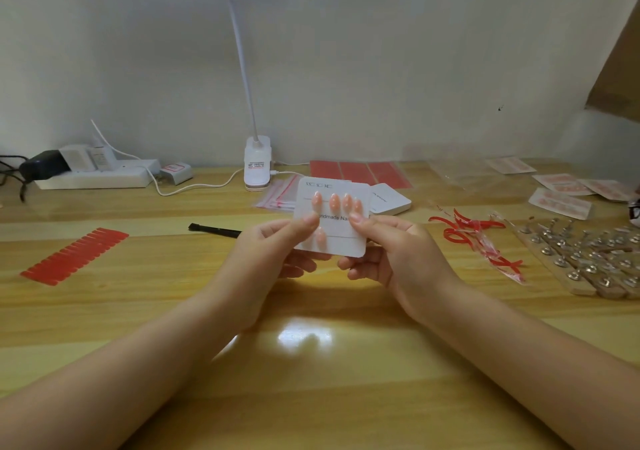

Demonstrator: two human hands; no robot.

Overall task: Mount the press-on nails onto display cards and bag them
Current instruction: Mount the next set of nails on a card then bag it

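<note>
My left hand (273, 242) pinches the card (331, 217) by its left edge, thumb on the face, fingers behind. My right hand (388, 252) grips the right edge the same way. The card is held between them, above the surface (311, 380), tilted toward me. Pink nails (334, 202): four in the top row, one low left, so the bottom row looks mostly unfilled. The nail rack (588, 255) lies well right, so the right hand is nearer. Zip bags (277, 191) sit just beyond the card.

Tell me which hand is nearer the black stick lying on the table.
Left. The left hand sits just beside the black stick's near end; the right hand is farther off, across the display card.
</note>
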